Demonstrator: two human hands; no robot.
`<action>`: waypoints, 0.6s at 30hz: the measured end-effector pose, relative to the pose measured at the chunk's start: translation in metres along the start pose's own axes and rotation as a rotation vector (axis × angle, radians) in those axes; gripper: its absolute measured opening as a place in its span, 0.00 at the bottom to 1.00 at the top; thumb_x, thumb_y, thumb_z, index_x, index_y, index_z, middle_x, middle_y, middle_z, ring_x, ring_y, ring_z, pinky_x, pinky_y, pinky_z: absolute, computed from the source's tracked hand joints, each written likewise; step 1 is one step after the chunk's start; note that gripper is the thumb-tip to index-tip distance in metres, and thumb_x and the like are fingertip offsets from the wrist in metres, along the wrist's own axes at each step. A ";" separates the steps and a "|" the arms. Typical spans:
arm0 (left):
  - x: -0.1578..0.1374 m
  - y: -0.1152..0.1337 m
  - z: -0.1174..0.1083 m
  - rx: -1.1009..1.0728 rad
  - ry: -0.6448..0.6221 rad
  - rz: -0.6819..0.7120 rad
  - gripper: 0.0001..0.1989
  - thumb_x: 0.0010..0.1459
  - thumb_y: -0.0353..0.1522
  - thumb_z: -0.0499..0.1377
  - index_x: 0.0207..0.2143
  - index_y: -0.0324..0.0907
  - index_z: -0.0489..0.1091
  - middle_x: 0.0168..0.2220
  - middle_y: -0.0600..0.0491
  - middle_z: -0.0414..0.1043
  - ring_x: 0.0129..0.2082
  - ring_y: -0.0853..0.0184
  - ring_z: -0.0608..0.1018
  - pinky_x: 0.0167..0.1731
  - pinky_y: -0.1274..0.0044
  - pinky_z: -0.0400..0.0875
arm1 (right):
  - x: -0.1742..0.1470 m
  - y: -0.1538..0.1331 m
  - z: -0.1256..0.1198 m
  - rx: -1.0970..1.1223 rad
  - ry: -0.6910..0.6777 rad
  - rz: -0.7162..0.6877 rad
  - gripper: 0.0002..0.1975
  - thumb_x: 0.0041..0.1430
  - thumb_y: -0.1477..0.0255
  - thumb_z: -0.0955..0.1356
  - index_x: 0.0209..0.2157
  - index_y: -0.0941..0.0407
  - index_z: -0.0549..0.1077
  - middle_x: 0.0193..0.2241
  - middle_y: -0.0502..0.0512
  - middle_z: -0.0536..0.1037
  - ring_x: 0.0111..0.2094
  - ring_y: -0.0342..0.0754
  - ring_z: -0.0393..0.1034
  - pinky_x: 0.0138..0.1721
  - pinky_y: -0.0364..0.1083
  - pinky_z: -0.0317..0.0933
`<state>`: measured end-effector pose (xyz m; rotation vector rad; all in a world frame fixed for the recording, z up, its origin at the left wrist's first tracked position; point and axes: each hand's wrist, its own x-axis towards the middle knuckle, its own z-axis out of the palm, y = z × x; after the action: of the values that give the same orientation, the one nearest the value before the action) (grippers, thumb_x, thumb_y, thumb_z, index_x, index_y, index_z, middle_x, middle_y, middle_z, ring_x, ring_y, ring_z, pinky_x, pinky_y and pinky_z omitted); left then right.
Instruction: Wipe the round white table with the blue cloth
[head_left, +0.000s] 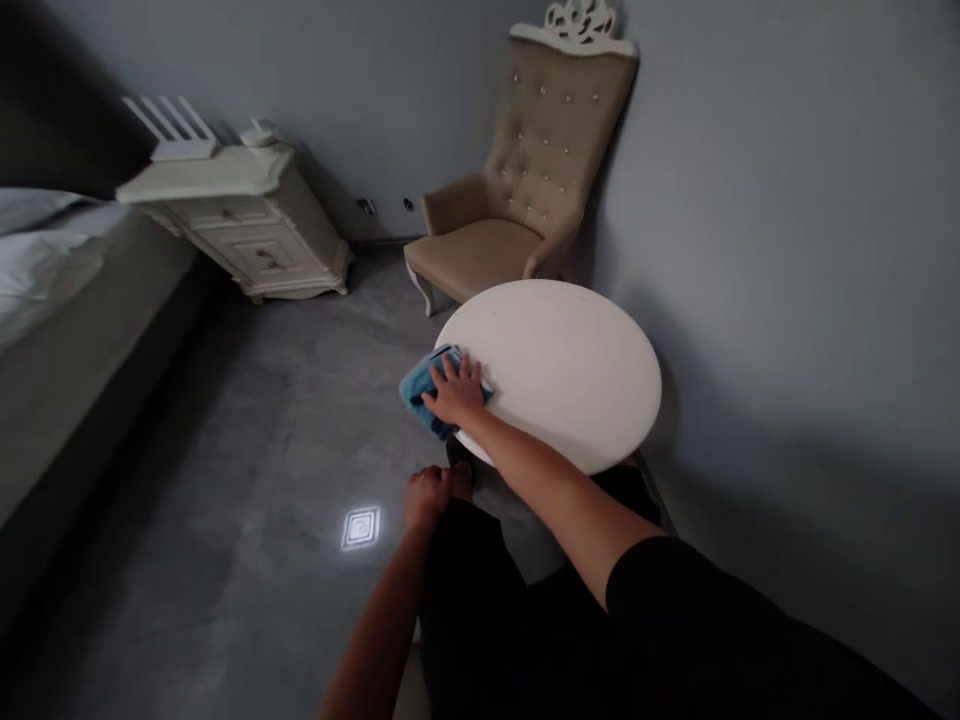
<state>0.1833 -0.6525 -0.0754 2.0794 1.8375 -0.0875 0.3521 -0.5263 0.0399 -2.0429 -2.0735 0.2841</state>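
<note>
My right hand (456, 392) lies flat with spread fingers on a folded blue cloth (421, 388). The cloth sits at the left edge of a round white table (570, 360), and part of it hangs past the rim. Dark patches and a pale edge show on the cloth; my palm covers its middle. Lower down, my left hand (427, 495) rests on my knee, its fingers bent over it and partly hidden.
Behind the table stands a brown tufted armchair (480, 250) against the grey wall. A white nightstand (247, 235) at the back left carries a white router (180, 145). A bed (82, 270) runs along the left. Light shines in a square on the floor (361, 527).
</note>
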 end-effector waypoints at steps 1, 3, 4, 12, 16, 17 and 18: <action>-0.001 0.002 0.001 0.012 -0.004 0.004 0.25 0.79 0.36 0.49 0.48 0.39 0.88 0.53 0.35 0.89 0.56 0.52 0.89 0.59 0.68 0.77 | -0.010 -0.002 0.001 0.000 -0.003 -0.056 0.39 0.76 0.42 0.63 0.82 0.36 0.65 0.85 0.34 0.55 0.87 0.68 0.44 0.85 0.72 0.42; -0.001 0.006 0.003 0.024 -0.007 0.018 0.26 0.79 0.36 0.49 0.48 0.39 0.88 0.53 0.35 0.89 0.56 0.51 0.89 0.59 0.67 0.77 | -0.029 0.020 -0.007 -0.003 -0.008 -0.101 0.39 0.76 0.41 0.63 0.82 0.37 0.66 0.85 0.36 0.55 0.87 0.67 0.45 0.85 0.69 0.42; -0.001 0.008 0.004 0.024 -0.005 0.027 0.26 0.80 0.36 0.48 0.48 0.40 0.88 0.53 0.35 0.89 0.56 0.51 0.89 0.60 0.67 0.77 | -0.037 0.042 -0.016 -0.010 -0.009 -0.081 0.40 0.77 0.42 0.63 0.82 0.39 0.66 0.85 0.38 0.55 0.87 0.67 0.45 0.85 0.69 0.42; 0.005 0.018 0.000 -0.030 0.000 0.051 0.26 0.79 0.38 0.50 0.48 0.39 0.88 0.52 0.34 0.89 0.54 0.49 0.89 0.58 0.65 0.78 | -0.125 0.311 -0.123 -0.137 0.018 0.571 0.40 0.84 0.54 0.56 0.86 0.60 0.57 0.87 0.71 0.49 0.84 0.79 0.45 0.79 0.82 0.45; 0.010 0.024 -0.001 -0.035 -0.012 0.034 0.27 0.79 0.40 0.49 0.49 0.38 0.88 0.54 0.32 0.89 0.55 0.48 0.89 0.56 0.66 0.78 | -0.161 0.351 -0.125 -0.121 0.054 0.882 0.42 0.85 0.52 0.53 0.88 0.60 0.51 0.87 0.76 0.47 0.83 0.80 0.50 0.77 0.82 0.49; 0.011 0.025 0.000 -0.031 -0.017 0.039 0.27 0.79 0.40 0.49 0.49 0.38 0.88 0.54 0.32 0.88 0.55 0.49 0.89 0.56 0.66 0.77 | -0.162 0.341 -0.119 -0.134 0.065 0.875 0.42 0.85 0.51 0.53 0.87 0.60 0.52 0.86 0.77 0.47 0.83 0.81 0.49 0.77 0.83 0.48; 0.013 0.027 0.001 -0.025 -0.022 0.045 0.27 0.79 0.40 0.49 0.49 0.38 0.88 0.54 0.32 0.88 0.55 0.50 0.89 0.57 0.67 0.77 | -0.161 0.325 -0.112 -0.153 0.075 0.830 0.41 0.85 0.51 0.54 0.87 0.60 0.54 0.86 0.78 0.47 0.83 0.83 0.47 0.77 0.84 0.45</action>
<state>0.2116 -0.6431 -0.0736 2.0935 1.7691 -0.0750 0.6972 -0.6838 0.0507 -2.8554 -1.1257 0.1667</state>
